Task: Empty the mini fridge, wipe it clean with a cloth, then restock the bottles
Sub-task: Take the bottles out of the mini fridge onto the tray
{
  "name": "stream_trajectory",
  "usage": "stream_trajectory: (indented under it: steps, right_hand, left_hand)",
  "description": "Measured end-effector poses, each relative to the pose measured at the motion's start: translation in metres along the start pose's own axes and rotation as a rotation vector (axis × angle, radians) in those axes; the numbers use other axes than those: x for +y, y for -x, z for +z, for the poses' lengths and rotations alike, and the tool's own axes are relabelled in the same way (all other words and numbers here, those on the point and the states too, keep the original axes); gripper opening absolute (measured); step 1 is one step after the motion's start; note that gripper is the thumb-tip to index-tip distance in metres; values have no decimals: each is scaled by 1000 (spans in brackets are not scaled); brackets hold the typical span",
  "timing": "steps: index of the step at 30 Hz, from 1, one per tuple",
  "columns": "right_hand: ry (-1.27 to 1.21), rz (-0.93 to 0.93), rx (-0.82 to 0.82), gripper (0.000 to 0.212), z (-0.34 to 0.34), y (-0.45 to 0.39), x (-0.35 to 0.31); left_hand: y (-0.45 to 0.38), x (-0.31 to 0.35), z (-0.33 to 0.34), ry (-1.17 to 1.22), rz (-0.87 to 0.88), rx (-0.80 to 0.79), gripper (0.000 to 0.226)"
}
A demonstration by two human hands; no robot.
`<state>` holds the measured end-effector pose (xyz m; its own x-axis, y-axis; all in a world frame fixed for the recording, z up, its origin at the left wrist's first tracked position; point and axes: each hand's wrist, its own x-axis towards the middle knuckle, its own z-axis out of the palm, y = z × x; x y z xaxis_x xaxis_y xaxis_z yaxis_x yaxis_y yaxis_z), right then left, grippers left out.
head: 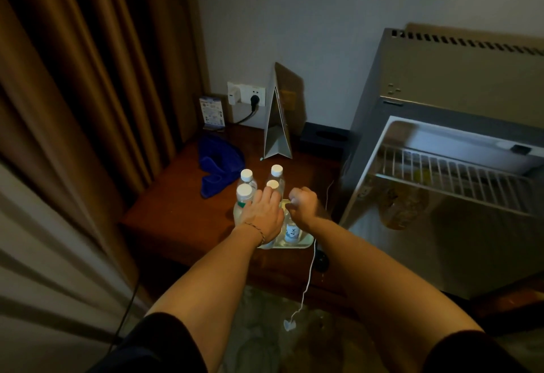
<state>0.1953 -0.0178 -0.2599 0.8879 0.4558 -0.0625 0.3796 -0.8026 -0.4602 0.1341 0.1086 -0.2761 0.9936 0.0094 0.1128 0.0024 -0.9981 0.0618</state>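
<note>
With the fridge [447, 166] open at right, shelf bare, bottles [246, 176] stand mid-frame on the table [176, 210]. Left hand [262, 213] lies flat over them; right hand [303, 203] pinches one. Restocking or still emptying, I can't tell; cloth [219, 163] idle.

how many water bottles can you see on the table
5 visible: two at the back, capped and; two in front of them, capped and; one beneath the right hand. The left hand may hide more.
</note>
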Motion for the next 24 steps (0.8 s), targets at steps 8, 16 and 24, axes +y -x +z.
stream_trajectory:
  steps: [8, 16, 24]
  right_hand:
    - [-58, 13, -34, 15, -8, 3, 8]
    - [-61, 41, -95, 32, -17, 11, 2]
    - [-67, 73, -130, 43, -27, 19, -1]
  left_hand:
    - [-1, 1, -9, 49, -81, -37, 32]
    - [4, 10, -13, -4, -79, -35, 34]
    - [8, 17, -19, 29, -106, -23, 34]
